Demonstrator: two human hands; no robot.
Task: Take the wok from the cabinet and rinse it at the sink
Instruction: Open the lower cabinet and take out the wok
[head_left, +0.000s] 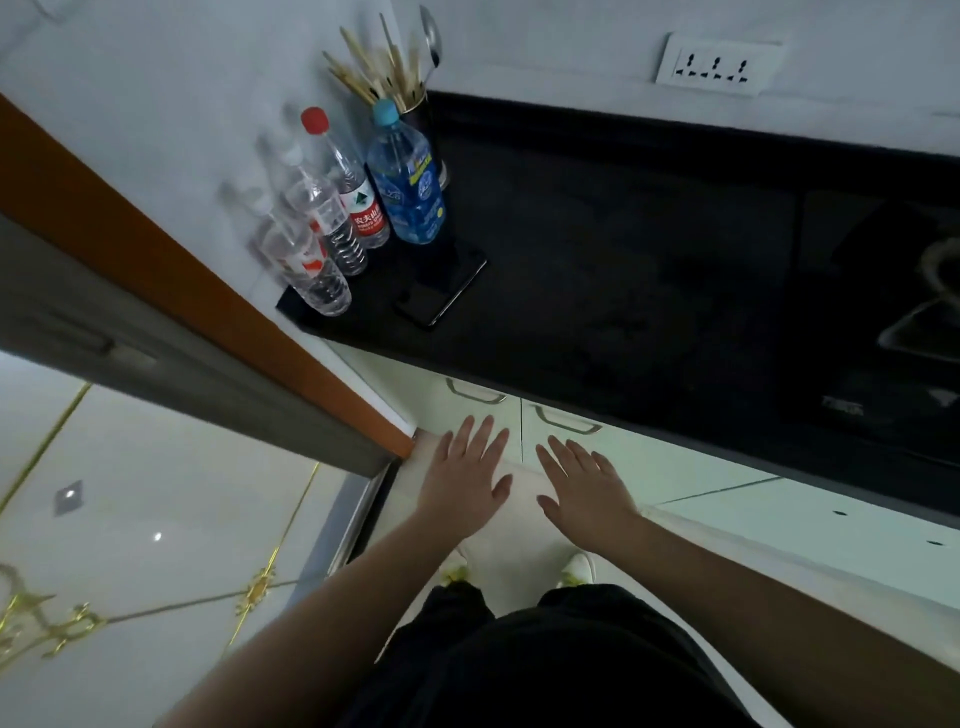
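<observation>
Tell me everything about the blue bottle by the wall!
The blue bottle is clear blue-tinted plastic with a light blue cap and a blue label with yellow marks. It stands upright on the black counter, cap on, beside a red-capped bottle, in front of a cup of chopsticks. No hand touches it.

Both bare forearms reach forward and down from the lower edge of the view toward the pale cabinet doors (566, 441), which serve as the landmark. The left hand (465, 480) is flat, palm down, fingers spread and pointing at the left door, just below its handle. The right hand (587, 486) is likewise flat and splayed, just below the right door's handle. Neither hand holds anything; the two are near each other but apart.
</observation>
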